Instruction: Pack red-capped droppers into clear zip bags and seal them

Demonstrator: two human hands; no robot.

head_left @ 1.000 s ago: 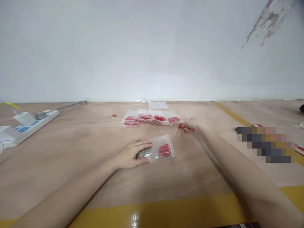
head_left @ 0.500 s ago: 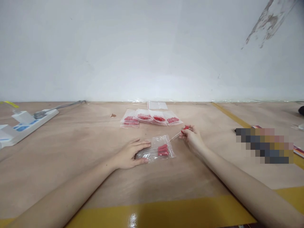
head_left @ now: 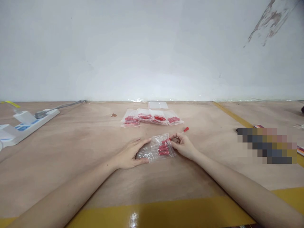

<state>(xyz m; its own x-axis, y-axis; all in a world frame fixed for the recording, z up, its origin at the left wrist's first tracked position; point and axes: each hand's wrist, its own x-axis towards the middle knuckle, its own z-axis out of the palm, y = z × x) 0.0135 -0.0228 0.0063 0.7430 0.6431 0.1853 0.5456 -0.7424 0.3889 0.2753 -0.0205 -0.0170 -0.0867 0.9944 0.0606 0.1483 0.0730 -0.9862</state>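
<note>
Counting one left hand (head_left: 130, 155), one right hand (head_left: 186, 146) and one clear bag (head_left: 155, 147) between them, can't tally the red tips (head_left: 163, 150) inside tbh. Plus one red-tipped stick (head_left: 186, 129) at its 2 o'clock, at least four red-filled packets (head_left: 159, 118) and one white packet (head_left: 158, 105) at 12, one power strip (head_left: 45, 119) with three plugs (head_left: 25, 118) at 9.

No text, label, brand, number or sign can be read here. On the clear bag (head_left: 155, 139) and on the small bags with red contents (head_left: 144, 117) I can make out no letters. The blue areas of the white power strip (head_left: 35, 126) are too small to tell any marking, and the object on the right side of the desk (head_left: 95, 136) is covered by coarse square blur.
</note>
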